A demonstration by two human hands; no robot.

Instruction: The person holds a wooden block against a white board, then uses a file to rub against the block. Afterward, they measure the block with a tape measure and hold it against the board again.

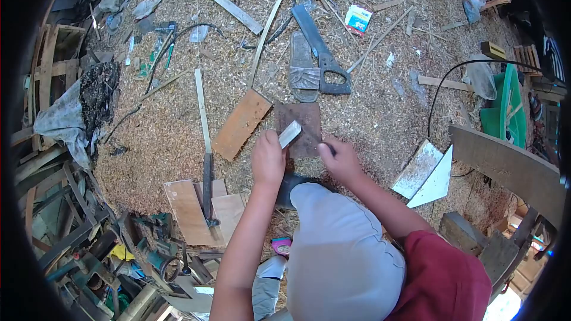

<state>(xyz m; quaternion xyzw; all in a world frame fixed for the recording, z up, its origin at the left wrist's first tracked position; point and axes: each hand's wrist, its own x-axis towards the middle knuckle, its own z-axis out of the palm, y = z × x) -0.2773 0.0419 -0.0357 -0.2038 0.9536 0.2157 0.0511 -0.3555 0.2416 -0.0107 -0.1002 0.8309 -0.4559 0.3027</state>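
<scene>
Presently, left hand [268,159] grips pale piece [290,134] above brown board [303,115]; right hand [343,160] closed around dark tool [326,147]. Better: piece steady, left hand clear of tool.

Whitish grey on the bar [290,135]; near-black on the tool handle [328,149]; deep, uneven brown on the flat board [306,112]. Warm orange-brown with small dark specks on the wood block [242,125]. Dull blue-grey on the saw [308,28], brownish grey on the sandal [300,53]. White, light blue and red on the packet [357,19]. Bright green on the tub [493,120]; plain dark red on the sleeve [443,273]; plain light grey on the cloth [339,255]. Speckled tan and cream across the wood shavings [372,116].
</scene>
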